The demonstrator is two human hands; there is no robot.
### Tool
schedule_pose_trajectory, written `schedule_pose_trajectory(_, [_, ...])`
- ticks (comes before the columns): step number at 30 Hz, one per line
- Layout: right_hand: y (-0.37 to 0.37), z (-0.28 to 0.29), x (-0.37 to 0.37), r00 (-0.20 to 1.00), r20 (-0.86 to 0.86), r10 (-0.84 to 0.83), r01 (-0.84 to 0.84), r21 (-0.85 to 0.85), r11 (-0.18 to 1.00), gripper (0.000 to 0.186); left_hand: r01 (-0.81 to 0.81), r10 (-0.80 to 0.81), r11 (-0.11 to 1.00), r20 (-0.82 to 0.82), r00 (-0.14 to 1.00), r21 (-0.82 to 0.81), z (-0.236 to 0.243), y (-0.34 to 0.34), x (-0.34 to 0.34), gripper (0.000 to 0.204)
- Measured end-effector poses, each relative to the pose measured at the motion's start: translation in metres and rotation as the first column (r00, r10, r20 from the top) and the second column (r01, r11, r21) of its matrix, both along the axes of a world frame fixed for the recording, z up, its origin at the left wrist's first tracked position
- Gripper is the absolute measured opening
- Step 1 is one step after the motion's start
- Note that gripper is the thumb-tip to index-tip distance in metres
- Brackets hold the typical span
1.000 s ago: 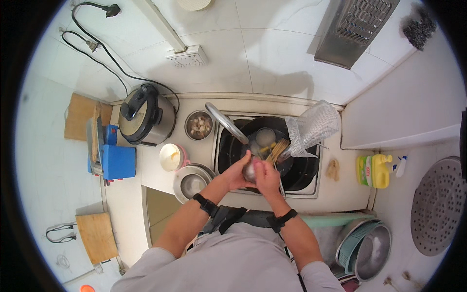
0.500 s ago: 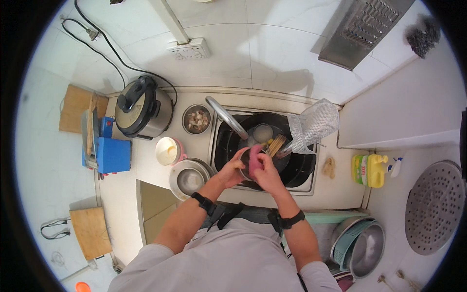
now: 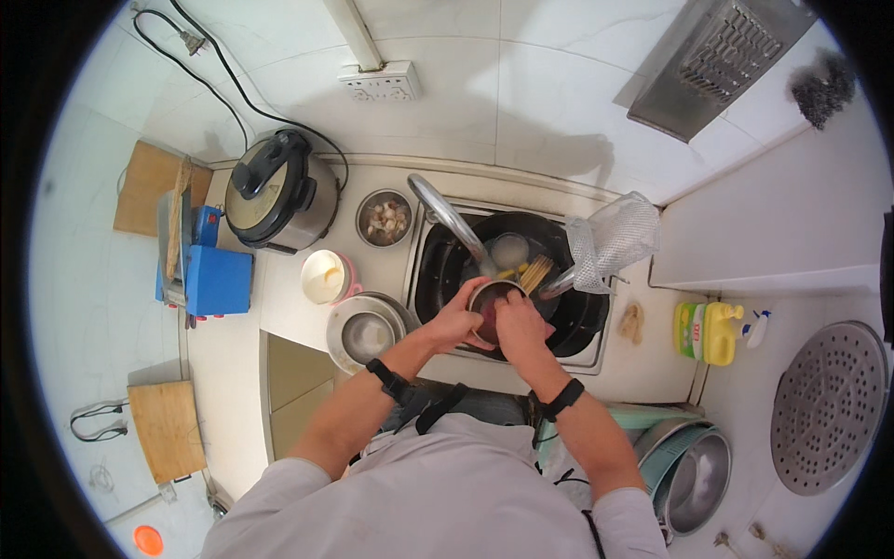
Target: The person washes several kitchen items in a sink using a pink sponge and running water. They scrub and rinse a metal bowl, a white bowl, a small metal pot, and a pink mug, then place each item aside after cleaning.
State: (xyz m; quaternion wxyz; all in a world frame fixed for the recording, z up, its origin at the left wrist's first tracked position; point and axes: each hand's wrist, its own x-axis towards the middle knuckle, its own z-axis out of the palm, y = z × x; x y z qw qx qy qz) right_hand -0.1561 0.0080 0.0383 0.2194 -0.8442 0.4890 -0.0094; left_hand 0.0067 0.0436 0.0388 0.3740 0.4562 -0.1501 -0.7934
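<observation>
Over the sink [image 3: 596, 347], my left hand [image 3: 454, 320] grips a small round metal bowl [image 3: 483, 294] by its side, its mouth tipped up toward me. My right hand [image 3: 523, 328] reaches into the bowl with its fingers bent around a pink cloth [image 3: 489, 318], only partly visible. Below them a large black basin [image 3: 434, 300] fills the sink. In it lie a round bowl [image 3: 509, 250] and a bundle of light wooden chopsticks [image 3: 535, 273]. The curved metal faucet [image 3: 441, 211] arches over the basin from the left.
Stacked metal bowls [image 3: 346, 334], a pink-and-white cup [image 3: 326, 277], a metal bowl of garlic-like pieces [image 3: 385, 218] and a pressure cooker [image 3: 284, 200] stand left. A wire mesh basket [image 3: 615, 244] sits at the sink's right; beyond it is a yellow bottle [image 3: 720, 334].
My right hand has moved the pink cloth from the bowl's near rim down into its inside. The bowl now tilts its mouth more toward me. The whole view has shifted slightly.
</observation>
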Motion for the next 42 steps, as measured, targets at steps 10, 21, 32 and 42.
schedule_pose_trajectory(10, [-0.005,0.021,-0.015,0.936,0.285,0.208,-0.243,0.09,0.966,0.019,-0.064,0.065,0.998,0.106,0.992,-0.011,-0.001,0.002,0.004,0.088])
schedule_pose_trajectory(21, [0.041,-0.009,0.018,0.502,0.598,-0.625,0.746,0.066,0.663,0.057,-0.339,0.466,0.858,0.308,0.83,-0.386,-0.045,0.001,-0.039,0.074])
schedule_pose_trajectory(32, [-0.002,-0.041,-0.008,0.647,0.461,-0.607,0.568,0.24,0.787,0.038,-0.082,0.073,0.997,0.395,0.916,0.005,-0.033,0.007,-0.02,0.079])
schedule_pose_trajectory(42, [0.01,-0.058,-0.004,0.721,0.308,-0.621,0.5,0.39,0.774,0.052,-0.057,-0.039,0.984,0.517,0.855,0.168,-0.055,0.009,-0.018,0.063])
